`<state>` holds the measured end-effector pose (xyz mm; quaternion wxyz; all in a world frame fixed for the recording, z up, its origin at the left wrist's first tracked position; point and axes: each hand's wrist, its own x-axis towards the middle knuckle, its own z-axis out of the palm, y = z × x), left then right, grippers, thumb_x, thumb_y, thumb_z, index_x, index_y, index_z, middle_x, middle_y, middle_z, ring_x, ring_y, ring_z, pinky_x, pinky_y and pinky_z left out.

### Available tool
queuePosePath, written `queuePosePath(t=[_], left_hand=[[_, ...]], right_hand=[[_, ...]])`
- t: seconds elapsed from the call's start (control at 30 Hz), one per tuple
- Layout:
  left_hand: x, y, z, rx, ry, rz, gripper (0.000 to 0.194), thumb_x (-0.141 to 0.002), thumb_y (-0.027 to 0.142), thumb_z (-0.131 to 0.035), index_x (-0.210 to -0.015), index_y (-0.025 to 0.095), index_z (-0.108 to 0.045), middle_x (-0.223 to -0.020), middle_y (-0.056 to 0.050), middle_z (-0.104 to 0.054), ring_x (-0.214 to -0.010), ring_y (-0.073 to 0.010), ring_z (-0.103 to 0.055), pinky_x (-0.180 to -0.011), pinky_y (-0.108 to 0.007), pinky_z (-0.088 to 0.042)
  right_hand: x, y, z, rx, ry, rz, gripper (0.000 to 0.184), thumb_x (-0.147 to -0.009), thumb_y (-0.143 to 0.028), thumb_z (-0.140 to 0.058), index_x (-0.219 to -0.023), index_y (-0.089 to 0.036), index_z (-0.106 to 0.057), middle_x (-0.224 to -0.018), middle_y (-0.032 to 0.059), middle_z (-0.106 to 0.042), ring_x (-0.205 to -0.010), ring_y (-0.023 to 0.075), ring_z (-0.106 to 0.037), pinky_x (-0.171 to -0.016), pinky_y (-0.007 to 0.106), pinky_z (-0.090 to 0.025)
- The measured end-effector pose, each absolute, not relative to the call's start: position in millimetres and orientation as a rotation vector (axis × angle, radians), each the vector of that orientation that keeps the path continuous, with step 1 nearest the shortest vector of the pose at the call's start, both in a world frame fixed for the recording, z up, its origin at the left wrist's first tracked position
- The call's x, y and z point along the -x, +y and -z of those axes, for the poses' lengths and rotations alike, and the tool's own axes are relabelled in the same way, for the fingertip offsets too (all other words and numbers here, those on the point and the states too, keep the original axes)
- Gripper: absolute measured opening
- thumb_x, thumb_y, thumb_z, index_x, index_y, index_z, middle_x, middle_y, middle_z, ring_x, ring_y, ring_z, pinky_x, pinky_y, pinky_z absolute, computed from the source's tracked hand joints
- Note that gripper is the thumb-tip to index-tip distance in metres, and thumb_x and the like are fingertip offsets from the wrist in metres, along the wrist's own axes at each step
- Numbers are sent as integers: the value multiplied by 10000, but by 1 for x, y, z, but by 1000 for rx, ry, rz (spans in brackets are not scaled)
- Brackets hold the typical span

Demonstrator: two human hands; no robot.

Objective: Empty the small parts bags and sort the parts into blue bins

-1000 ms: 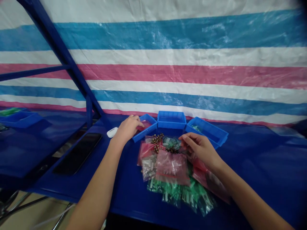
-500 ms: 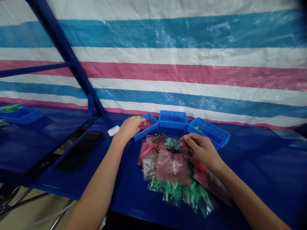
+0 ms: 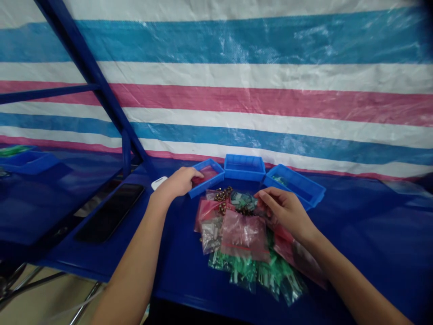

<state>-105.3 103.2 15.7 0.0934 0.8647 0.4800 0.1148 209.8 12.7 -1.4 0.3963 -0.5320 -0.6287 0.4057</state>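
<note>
My left hand reaches over the near-left wall of the left blue bin. Its index finger is stretched out against the pink plastic bags inside; the other fingers are mostly hidden. At the right of a heap of small zip bags, my right hand is closed, thumb and forefinger together; what they pinch is hidden. A pink zip bag tops the heap, with clear bags of green strips below. Small brass-coloured parts and a bag of grey-green pieces lie at the back.
A middle blue bin and a right blue bin, holding a few small pieces, stand behind the heap. Left of my arm lie a black phone and a white case. A blue frame post rises before a striped sheet.
My left hand has drawn back slightly toward the bin's near-left edge, uncovering more of the pink bags. My right hand stays almost still.
</note>
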Motion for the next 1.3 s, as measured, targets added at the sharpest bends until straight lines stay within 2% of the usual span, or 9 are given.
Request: queuePosePath(t=[0.13, 0.23, 0.33, 0.43, 0.53, 0.67, 0.97, 1.17, 1.3], left_hand=[[104, 102, -17, -2570, 1443, -335, 596, -670, -50, -399, -1094, 235, -707, -1174, -22, -689, -1106, -194, -626, -978, -297, -452], [100, 101, -18, -2555, 1596, -444, 539, -736, -14, -403, -1111, 235, -699, -1171, -23, -690, -1112, -207, -623, -990, -318, -449], [94, 99, -19, -2571, 1735, -601, 401, -848, 104, -422, -1129, 225, -681, -1169, -50, -687, -1095, -231, -626, -977, -344, -448], [87, 98, -16, -2586, 1719, -523, 300, -928, 288, -424, -1018, 235, -705, -1034, -56, -725, -967, -240, -666, -861, -330, -482], [82, 96, -11, -2583, 1686, -411, 443, -964, 457, -345, -884, 221, -711, -912, -68, -734, -863, -238, -675, -758, -309, -479], [74, 92, -10, -2590, 1841, -384, 578, -982, 506, -244, -856, 173, -700, -854, -103, -723, -803, -235, -668, -728, -312, -460], [38, 72, -21, -2889, 1805, -834, 468, -1005, 360, -281, -911, 142, -684, -885, -106, -677, -906, -236, -576, -844, -368, -415], [20, 63, -16, -2764, 1420, -959, 396, -1001, 323, -331, -975, 148, -686, -958, -92, -678, -934, -218, -574, -926, -388, -403], [2, 51, -13, -2426, 1082, -957, 328, -977, 386, -417, -1113, 204, -654, -1085, -57, -675, -882, -171, -608, -801, -312, -471]], right_hand=[[-215, 13, -2, 1365, -1647, -903, 372, -895, -525, -507, -893, -192, -674, -725, 36, -651, -595, 156, -557, -514, 270, -404], [-223, 15, -6, 1424, -1743, -644, 317, -917, -464, -494, -891, -205, -676, -754, 41, -670, -648, 180, -589, -567, 292, -419], [-232, 19, -6, 1459, -1955, -348, 231, -928, -356, -490, -958, -229, -681, -878, 54, -694, -765, 215, -620, -684, 335, -450], [-239, 24, -2, 1419, -2197, -223, 224, -914, -287, -496, -1020, -237, -688, -983, 75, -691, -930, 264, -613, -829, 401, -456], [-242, 28, 3, 1360, -2351, -235, 237, -903, -274, -513, -1052, -231, -693, -1047, 78, -687, -1031, 281, -586, -921, 433, -446], [-248, 30, 8, 1304, -2438, -279, 281, -910, -262, -497, -1123, -227, -676, -1115, 72, -683, -1104, 273, -564, -983, 443, -435], [-256, 26, 1, 1356, -2359, -394, 405, -814, -158, -529, -1204, -214, -620, -1120, 97, -648, -1093, 261, -571, -951, 413, -453], [-252, 24, -17, 1375, -2090, -611, 419, -817, -206, -537, -1228, -263, -600, -881, 43, -655, -804, 213, -607, -733, 343, -488], [-248, 19, -26, 1212, -1826, -785, 400, -843, -308, -585, -1241, -266, -578, -927, 46, -629, -847, 202, -603, -711, 311, -491]])
